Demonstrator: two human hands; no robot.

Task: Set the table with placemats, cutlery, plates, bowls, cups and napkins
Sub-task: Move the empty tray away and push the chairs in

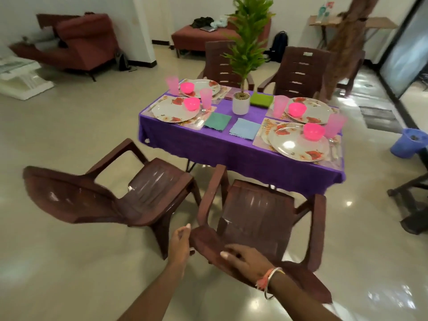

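The right hand (240,258) lies palm-down across the top of the backrest of the brown moulded-plastic armchair (261,218). Whether its thumb hooks underneath cannot be told. The left hand (183,237) is open, with its fingers against the backrest's left corner. Having both hands on the backrest suggests the chair is being steered toward the table's near edge.

The rectangular table under a purple cloth (231,144) looks fully laid. Each of its four corners carries a clear floral placemat (260,140) to bound one seat. On each mat sits a white round plate with red flowers (298,144), and a pink plastic bowl (313,131) rests on the plate's rim area. A translucent pink cup (280,105) stands just beside the plate. Cutlery (334,151) lies along the mat edge, too blurred to tell apart. Folded cloth napkins (217,121) in teal, pale blue and green lie on bare cloth between the settings, within reach of each seat. A green plant in a white pot (240,103) marks the table's centre.

A second brown armchair (148,193) stands angled off the near-left corner, and two more (298,70) face the far edge. The floor is glossy beige tile (69,262). A maroon sofa (76,40) sits against the back wall, and a blue bucket (407,142) stands beyond the table's right end.
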